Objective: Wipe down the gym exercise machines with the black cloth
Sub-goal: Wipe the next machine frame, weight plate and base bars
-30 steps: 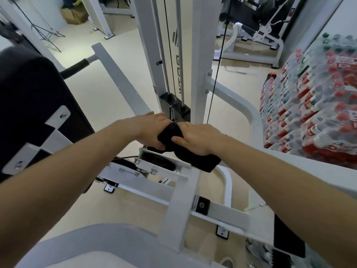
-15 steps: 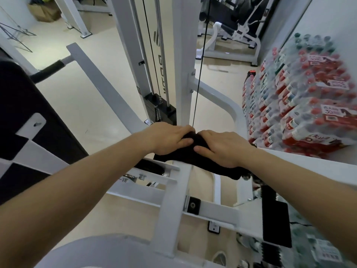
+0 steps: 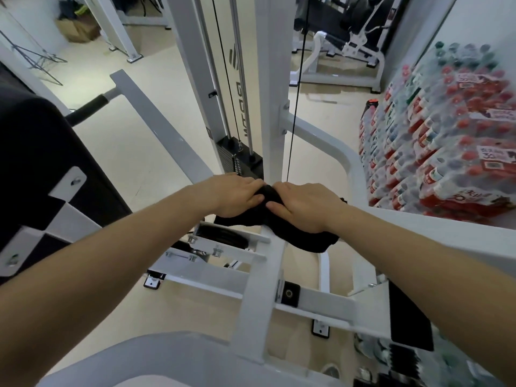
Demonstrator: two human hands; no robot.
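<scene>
White machine frame fills centre, upright post rising to top edge. Black pad at left, white brackets bolted on. Shrink-wrapped bottle packs stacked at right by wall. Weight stack beside post base. Black cloth bunched over frame crossbar, just before post, tail drooping below right wrist. Left hand and right hand side by side, fingers curled, both gripping cloth. Thin black cable runs down beside post.
</scene>
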